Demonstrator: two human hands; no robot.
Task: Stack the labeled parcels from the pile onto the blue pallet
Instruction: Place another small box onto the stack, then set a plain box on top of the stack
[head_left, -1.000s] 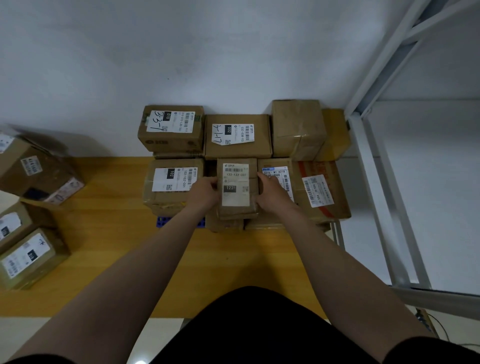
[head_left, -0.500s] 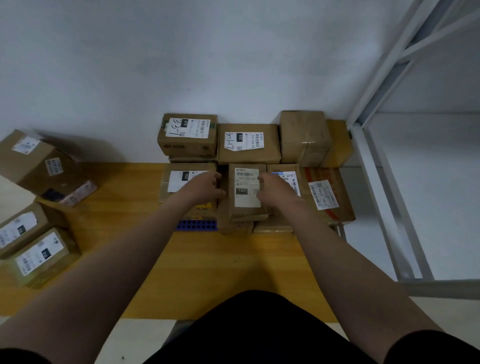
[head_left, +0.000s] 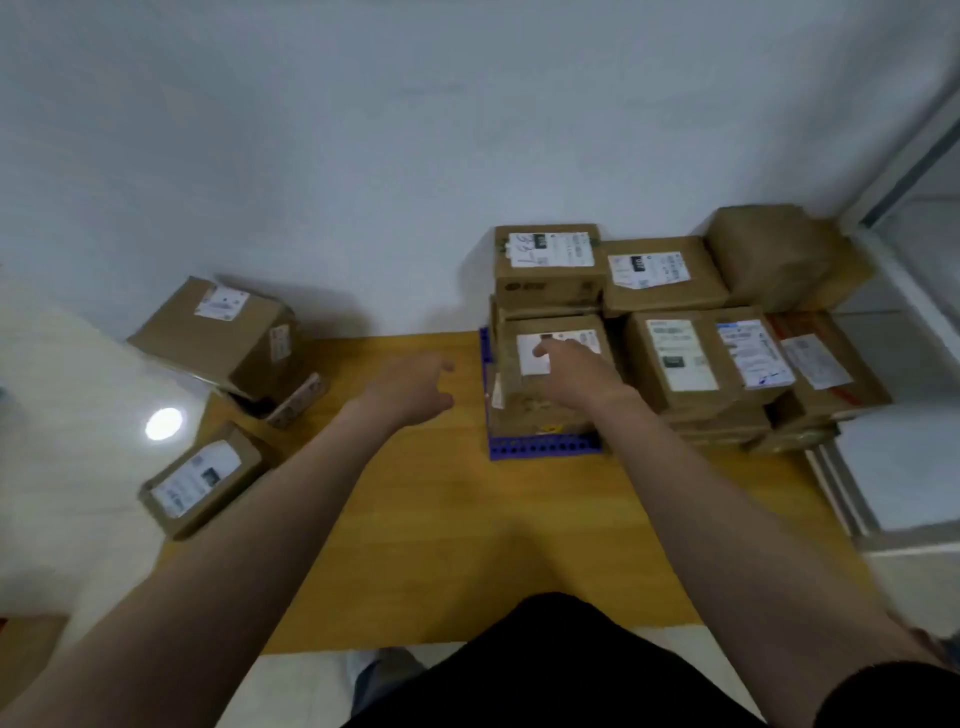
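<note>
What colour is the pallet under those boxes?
The pallet is blue, seen in the head view.

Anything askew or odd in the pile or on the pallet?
Yes: the large parcel in the left pile sits tilted, propped on something beneath it. The parcels on the blue pallet look orderly.

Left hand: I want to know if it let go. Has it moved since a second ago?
Yes. The left hand has left the narrow parcel and swung left, past the pallet's left edge, over the wooden board.
</note>
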